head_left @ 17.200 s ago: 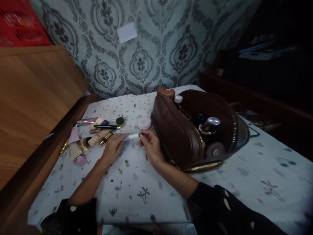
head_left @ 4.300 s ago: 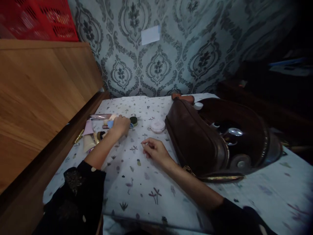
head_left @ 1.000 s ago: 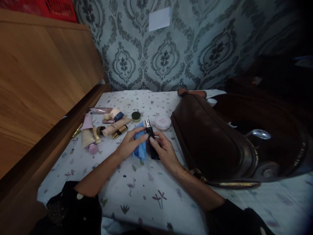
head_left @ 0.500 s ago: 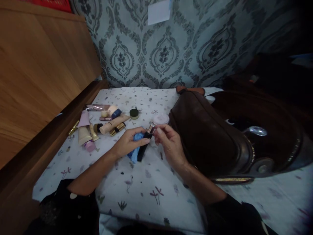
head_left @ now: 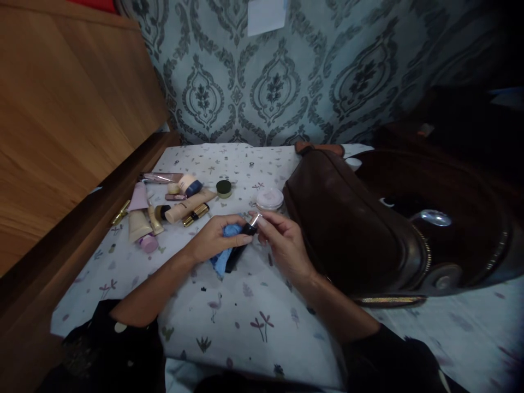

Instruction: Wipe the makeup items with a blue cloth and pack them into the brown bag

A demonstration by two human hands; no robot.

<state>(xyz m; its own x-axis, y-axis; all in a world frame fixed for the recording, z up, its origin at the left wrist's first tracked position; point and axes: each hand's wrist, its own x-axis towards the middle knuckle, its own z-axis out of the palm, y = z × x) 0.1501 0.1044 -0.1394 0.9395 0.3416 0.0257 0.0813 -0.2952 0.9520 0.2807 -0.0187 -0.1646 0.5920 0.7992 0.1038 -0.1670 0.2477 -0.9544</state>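
My left hand (head_left: 213, 236) is closed around a black cosmetic tube (head_left: 234, 257) and a crumpled blue wipe (head_left: 221, 263). The tube tilts up to the right, and its shiny silver end (head_left: 254, 220) points at my right hand (head_left: 286, 243). My right thumb and fingers pinch that silver end; whether it is a cap cannot be made out. Just beyond my fingers lies a round, pale pink compact (head_left: 269, 197). Left of my hands, a beige tube (head_left: 186, 207) and a gold-and-black lipstick (head_left: 196, 215) lie on the patterned cloth (head_left: 229, 316).
More cosmetics lie at the left, among them a lilac tube (head_left: 139, 196), a cream tube (head_left: 139, 226) and a dark-lidded jar (head_left: 224, 189). A large brown leather bag (head_left: 347, 218) stands open at the right. A wooden panel (head_left: 69, 98) borders the left side.
My right fingers have closed further over the tube's silver end. The tube's lower end has swung slightly left. The view has shifted a little; the other cosmetics lie as before.
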